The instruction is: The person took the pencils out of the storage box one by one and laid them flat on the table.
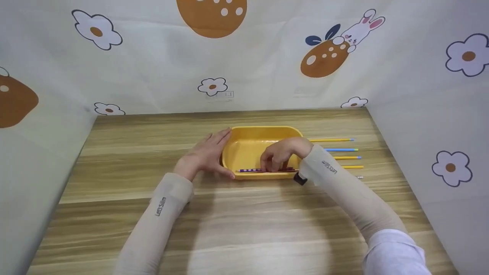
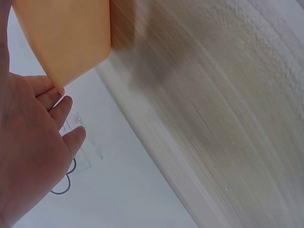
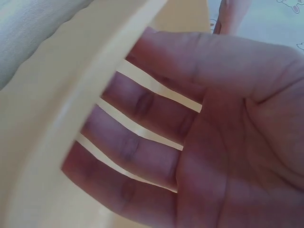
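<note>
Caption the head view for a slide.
Left hand against a yellow tray, right hand inside by a dotted purple pencil; more pencils to the right.

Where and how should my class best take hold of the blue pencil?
The blue pencil: probably pinch its exposed shaft across the width, from above. It is slim, lies flat running left to right, with table between it and neighbouring pencils; the right sleeve hides its left part.

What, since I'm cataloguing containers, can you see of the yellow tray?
The yellow tray is a shallow, open rectangle with rounded corners, seemingly smooth plastic. It sits upright on the wood-grain table. The left hand touches its left end; the right hand reaches inside, where a purple spotted pencil lies along the near wall.
</note>
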`<control>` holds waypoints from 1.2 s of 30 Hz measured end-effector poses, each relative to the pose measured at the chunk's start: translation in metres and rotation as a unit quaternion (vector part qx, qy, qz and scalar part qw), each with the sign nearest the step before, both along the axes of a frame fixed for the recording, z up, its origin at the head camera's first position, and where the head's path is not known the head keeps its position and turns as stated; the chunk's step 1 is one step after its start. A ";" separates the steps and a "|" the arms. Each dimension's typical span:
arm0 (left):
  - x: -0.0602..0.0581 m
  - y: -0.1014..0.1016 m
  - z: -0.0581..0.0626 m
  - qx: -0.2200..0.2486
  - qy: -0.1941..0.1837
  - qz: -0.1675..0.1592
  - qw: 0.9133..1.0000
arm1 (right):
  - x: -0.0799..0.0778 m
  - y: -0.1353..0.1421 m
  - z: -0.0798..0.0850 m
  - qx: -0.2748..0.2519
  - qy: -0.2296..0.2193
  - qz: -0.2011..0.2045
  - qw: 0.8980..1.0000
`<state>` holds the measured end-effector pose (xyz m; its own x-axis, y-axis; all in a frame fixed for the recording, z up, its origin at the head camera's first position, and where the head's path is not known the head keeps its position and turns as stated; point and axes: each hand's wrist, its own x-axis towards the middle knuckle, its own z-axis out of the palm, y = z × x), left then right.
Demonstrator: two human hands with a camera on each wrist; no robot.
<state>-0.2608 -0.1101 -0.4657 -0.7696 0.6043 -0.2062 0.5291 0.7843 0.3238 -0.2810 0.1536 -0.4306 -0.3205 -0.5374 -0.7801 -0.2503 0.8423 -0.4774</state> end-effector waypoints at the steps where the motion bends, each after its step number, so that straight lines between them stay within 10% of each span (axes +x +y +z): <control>1: 0.000 0.000 0.000 -0.002 -0.002 0.003 1.000 | 0.000 0.000 0.000 -0.004 0.003 -0.001 1.000; 18: 0.000 0.000 0.000 0.000 -0.001 0.005 1.000 | -0.001 0.018 0.011 -0.107 0.158 0.023 0.981; 36: 0.000 0.000 0.000 -0.001 -0.009 0.007 1.000 | -0.001 0.063 0.038 -0.197 0.216 -0.073 0.953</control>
